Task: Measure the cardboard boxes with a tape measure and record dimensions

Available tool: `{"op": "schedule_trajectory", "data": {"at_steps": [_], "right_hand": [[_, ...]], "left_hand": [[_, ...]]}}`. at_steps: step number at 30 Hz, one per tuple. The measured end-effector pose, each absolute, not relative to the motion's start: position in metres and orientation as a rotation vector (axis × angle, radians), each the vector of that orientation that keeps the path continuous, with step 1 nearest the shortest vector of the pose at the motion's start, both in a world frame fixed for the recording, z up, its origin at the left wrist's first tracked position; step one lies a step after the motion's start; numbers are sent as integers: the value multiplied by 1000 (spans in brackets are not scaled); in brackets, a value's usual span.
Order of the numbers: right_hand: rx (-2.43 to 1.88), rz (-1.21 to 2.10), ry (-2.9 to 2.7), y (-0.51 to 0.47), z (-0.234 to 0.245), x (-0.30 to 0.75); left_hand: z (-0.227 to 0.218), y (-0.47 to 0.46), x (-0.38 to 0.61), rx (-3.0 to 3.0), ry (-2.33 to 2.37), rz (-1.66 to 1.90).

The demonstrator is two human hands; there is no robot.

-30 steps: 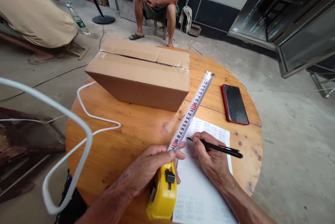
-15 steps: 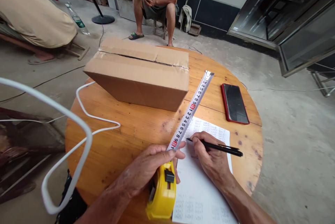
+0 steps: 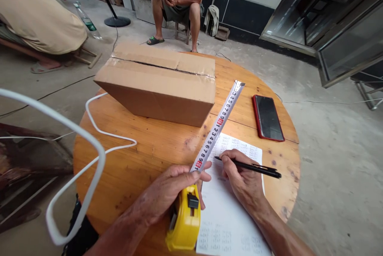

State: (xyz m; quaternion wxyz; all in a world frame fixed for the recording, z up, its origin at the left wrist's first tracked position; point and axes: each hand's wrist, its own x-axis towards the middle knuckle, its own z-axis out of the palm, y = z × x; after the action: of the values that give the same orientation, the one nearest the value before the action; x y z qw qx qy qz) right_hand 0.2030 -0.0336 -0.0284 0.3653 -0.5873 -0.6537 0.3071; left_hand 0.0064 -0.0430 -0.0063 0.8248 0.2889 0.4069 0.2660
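My left hand (image 3: pixel 176 184) is closed round a yellow tape measure (image 3: pixel 187 224), thumb on the blade close to the case. The extended blade (image 3: pixel 216 130) slants up and to the right, its metal end past the box's right corner. In my right hand (image 3: pixel 242 174) is a black pen (image 3: pixel 254 167), pinched between thumb and fingers with the tip to the left over the paper. Beneath both hands lies a white sheet (image 3: pixel 220 212) with rows of handwriting, partly covered. A taped cardboard box (image 3: pixel 161 92) sits on the table beyond my hands.
A phone in a red case (image 3: pixel 268 118) lies on the round wooden table (image 3: pixel 143 180) at the right. A white cable (image 3: pixel 98 156) loops over the left side. Across the table a person (image 3: pixel 179 4) sits on a stool; a plastic bottle (image 3: pixel 88 21) stands on the floor.
The pen and my right hand have shifted very slightly to the right, the pen tip moving away from the blade. My left hand and the tape measure stay almost as they were.
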Motion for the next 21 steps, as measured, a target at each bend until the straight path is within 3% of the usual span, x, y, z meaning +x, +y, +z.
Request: {"op": "schedule_trajectory", "data": {"at_steps": [21], "right_hand": [[-1460,756,-1765,-31,-23,199]], "left_hand": [[-5,-44,7,605,886,554]]}}
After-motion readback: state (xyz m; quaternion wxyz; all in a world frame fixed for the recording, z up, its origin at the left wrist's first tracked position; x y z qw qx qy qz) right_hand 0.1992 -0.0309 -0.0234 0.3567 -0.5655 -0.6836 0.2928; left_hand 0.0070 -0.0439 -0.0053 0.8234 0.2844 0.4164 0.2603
